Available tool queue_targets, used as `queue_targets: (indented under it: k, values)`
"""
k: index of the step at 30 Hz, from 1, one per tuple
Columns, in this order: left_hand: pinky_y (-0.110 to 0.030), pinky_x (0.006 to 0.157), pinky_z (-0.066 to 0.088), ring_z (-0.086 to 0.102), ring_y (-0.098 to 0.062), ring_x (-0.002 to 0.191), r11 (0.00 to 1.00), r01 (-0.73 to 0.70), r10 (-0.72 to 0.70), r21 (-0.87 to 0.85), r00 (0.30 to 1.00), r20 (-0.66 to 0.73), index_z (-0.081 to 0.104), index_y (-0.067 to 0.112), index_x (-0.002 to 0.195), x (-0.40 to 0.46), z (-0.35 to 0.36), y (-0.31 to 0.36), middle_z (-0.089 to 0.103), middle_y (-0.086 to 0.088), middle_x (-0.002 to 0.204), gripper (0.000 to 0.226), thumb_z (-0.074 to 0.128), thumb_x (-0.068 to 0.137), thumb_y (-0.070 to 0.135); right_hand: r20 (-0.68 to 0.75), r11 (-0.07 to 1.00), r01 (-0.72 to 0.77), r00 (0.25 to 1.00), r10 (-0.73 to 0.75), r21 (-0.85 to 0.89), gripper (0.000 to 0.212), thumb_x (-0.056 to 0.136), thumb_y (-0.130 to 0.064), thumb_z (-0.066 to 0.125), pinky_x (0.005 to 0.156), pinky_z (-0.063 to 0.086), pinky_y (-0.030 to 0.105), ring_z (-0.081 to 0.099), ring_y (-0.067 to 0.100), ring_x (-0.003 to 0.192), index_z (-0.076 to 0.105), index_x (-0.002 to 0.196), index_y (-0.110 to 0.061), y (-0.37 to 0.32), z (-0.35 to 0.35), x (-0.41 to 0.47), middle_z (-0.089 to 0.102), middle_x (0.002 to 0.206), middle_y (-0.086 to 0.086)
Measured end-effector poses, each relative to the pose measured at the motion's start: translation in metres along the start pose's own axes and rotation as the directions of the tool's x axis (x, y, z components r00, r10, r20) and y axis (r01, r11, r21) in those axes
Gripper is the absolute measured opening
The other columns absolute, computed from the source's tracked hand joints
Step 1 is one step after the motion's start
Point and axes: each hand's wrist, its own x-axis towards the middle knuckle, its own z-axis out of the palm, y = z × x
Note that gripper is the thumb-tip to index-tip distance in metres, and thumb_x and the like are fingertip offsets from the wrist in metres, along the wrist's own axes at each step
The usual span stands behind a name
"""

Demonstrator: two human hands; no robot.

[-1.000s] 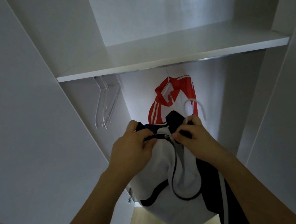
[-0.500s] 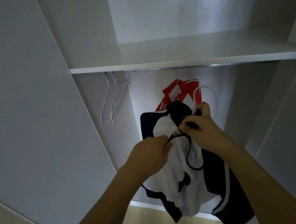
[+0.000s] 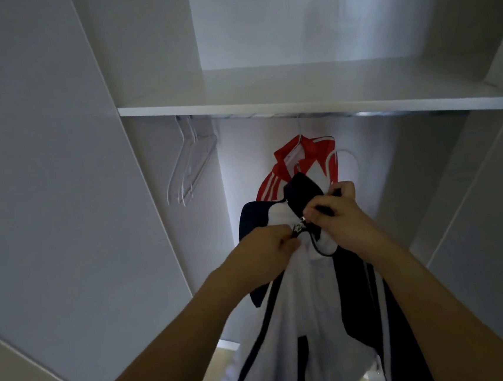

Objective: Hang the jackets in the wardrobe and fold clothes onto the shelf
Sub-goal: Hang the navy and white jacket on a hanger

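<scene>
A navy and white jacket (image 3: 290,315) hangs from my hands in front of the open wardrobe, on a white hanger whose hook (image 3: 343,157) rises above my right hand. My left hand (image 3: 268,250) pinches the jacket's front edge by the zipper pull (image 3: 297,228). My right hand (image 3: 335,213) grips the dark collar and the hanger's neck. Behind it, a red and white jacket (image 3: 299,161) hangs from the rail (image 3: 359,114).
A white shelf (image 3: 297,106) runs across the wardrobe just above the rail. Several empty white hangers (image 3: 189,168) hang at the rail's left end. White side panels (image 3: 58,178) close in both sides, and pale floor (image 3: 218,365) shows below.
The view has tilted so the shelf and rail sit lower in frame. The jacket hangs more spread out, and my left hand has slid lower along the zipper while the right keeps the collar.
</scene>
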Motion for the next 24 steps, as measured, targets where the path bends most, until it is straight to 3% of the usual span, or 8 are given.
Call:
queue_targets:
  k: [4,8,10,12,14,20,24]
  values:
    - [-0.016,0.057,0.039,0.05,-0.004,0.06,0.992,-0.059,0.05,0.113,0.995,0.083,0.056,0.012,0.079,-0.035,-0.014,-0.018,0.056,0.002,0.07,0.031,0.049,0.101,0.033,-0.078,0.997,-0.074,0.994,0.076,0.032,0.024,0.092,-0.017,0.065,0.09,0.02,-0.005,0.031,0.003,0.11,0.065,0.074,-0.033,0.009,-0.024,0.003,0.024,0.115,-0.004]
    - [-0.018,0.068,0.041,0.057,-0.01,0.079,0.968,-0.01,-0.058,0.253,0.964,0.26,0.063,0.009,0.094,-0.043,-0.025,-0.026,0.063,-0.004,0.091,0.031,0.05,0.099,0.036,-0.042,0.995,-0.067,0.997,0.07,0.07,0.022,0.093,-0.022,0.063,0.084,0.02,-0.01,0.032,0.004,0.113,0.065,0.077,-0.037,0.0,-0.016,0.004,0.026,0.116,-0.005]
    - [-0.017,0.064,0.04,0.056,-0.01,0.076,0.976,0.02,-0.067,0.216,0.975,0.213,0.063,0.008,0.095,-0.027,-0.017,-0.019,0.063,-0.002,0.087,0.036,0.052,0.098,0.042,0.009,0.992,-0.065,0.998,0.064,0.107,0.019,0.094,-0.028,0.062,0.079,0.027,-0.009,0.035,0.0,0.112,0.065,0.079,-0.041,-0.01,-0.004,0.004,0.028,0.117,-0.007]
    - [-0.016,0.056,0.037,0.048,-0.006,0.061,0.996,0.093,-0.093,0.014,0.993,0.069,0.059,0.005,0.091,-0.012,-0.007,-0.011,0.055,0.002,0.072,0.042,0.053,0.097,0.046,0.032,0.994,-0.018,0.999,0.014,0.107,0.019,0.093,-0.027,0.062,0.074,0.026,-0.012,0.033,-0.019,0.106,0.065,0.081,-0.04,-0.015,0.004,0.004,0.027,0.118,-0.007]
    - [-0.014,0.05,0.033,0.042,-0.004,0.055,0.992,0.105,-0.108,-0.064,0.993,-0.039,0.056,0.002,0.086,-0.002,-0.001,-0.009,0.049,0.003,0.067,0.041,0.05,0.1,0.04,0.023,0.997,0.031,0.999,-0.033,0.069,0.02,0.093,-0.023,0.062,0.074,0.023,-0.014,0.024,-0.036,0.094,0.064,0.08,-0.038,-0.015,0.009,0.004,0.026,0.117,-0.006]
    - [-0.011,0.055,0.04,0.053,-0.005,0.065,0.998,0.069,-0.069,0.005,0.99,0.122,0.062,0.008,0.084,-0.005,-0.007,-0.012,0.06,0.001,0.076,0.036,0.046,0.102,0.034,-0.119,0.998,0.035,0.992,-0.029,0.055,0.024,0.094,-0.018,0.062,0.079,0.022,-0.012,0.026,-0.033,0.091,0.062,0.075,-0.032,-0.004,0.013,0.011,0.023,0.109,-0.004]
    - [-0.011,0.047,0.031,0.048,-0.004,0.056,0.992,0.052,-0.065,0.118,0.992,0.111,0.048,0.027,0.065,-0.005,-0.018,-0.015,0.052,0.008,0.064,0.037,0.046,0.101,0.034,-0.143,0.997,0.031,0.99,-0.02,0.073,0.023,0.095,-0.02,0.06,0.079,0.023,-0.011,0.027,-0.03,0.091,0.061,0.076,-0.034,-0.002,0.024,0.015,0.025,0.102,-0.014]
